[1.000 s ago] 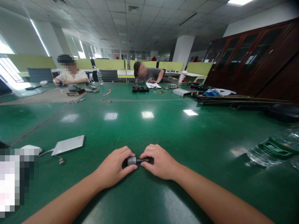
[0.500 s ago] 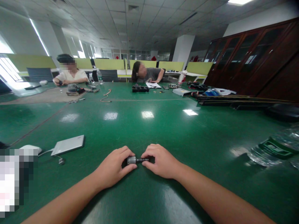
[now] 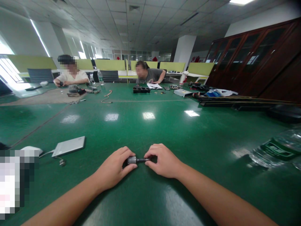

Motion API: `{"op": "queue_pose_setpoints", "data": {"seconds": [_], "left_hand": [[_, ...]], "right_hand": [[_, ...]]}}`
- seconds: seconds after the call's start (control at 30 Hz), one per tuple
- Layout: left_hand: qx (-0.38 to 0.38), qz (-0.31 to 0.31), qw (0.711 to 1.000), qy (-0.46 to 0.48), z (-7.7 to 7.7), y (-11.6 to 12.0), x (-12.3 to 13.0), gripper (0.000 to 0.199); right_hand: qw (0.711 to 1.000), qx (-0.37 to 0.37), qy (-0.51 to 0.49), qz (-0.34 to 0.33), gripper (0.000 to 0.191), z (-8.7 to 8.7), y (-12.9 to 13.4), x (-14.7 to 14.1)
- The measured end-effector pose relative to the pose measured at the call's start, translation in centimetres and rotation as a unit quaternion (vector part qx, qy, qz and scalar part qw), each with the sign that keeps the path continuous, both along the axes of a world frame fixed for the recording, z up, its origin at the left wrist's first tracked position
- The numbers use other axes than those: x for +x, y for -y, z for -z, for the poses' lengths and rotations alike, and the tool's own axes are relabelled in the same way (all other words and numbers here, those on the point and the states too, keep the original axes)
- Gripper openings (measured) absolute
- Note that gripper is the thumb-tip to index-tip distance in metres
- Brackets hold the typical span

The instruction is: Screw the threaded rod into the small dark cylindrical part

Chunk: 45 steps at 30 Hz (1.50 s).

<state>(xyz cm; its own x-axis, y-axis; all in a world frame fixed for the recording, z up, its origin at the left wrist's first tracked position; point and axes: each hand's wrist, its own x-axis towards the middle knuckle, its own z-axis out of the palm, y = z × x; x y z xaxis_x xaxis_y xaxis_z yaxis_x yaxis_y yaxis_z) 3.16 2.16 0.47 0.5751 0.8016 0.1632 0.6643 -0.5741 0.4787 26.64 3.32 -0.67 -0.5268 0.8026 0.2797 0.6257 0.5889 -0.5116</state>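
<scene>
Right hand (image 3: 166, 161) shifted outward, pinching dark shaft (image 3: 140, 160); left hand (image 3: 114, 169) pinching silver cylinder (image 3: 132, 160).

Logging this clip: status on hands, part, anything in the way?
Left hand gripping metal cylinder. Right hand pinching end of dark shaft. Nothing seen blocking; large bottle off right.

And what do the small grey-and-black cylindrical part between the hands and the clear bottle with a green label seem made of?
Grey-and-black cylindrical part: probably metal, satin grey with a darker shaft, judging by its dull sheen; plastic is possible.
Clear green-labelled bottle: likely glossy plastic, see-through with bright highlights.
</scene>
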Motion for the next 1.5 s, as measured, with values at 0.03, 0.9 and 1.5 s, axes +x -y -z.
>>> {"op": "queue_pose_setpoints", "data": {"seconds": [0.03,0.9,1.5], "left_hand": [[-0.001,0.0,1.0,0.002,0.0,0.0,0.0,0.017],[-0.011,-0.016,1.0,0.009,0.0,-0.1,-0.2,0.019],[0.028,0.021,0.999,-0.036,0.0,0.2,0.2,0.037]], "right_hand": [[1.0,0.0,0.001,0.001,0.007,0.0,0.0,0.0],[0.999,-0.024,0.01,0.024,0.01,-0.5,-0.8,1.7],[0.999,-0.018,-0.046,-0.023,0.015,0.2,0.5,-1.3]]}}
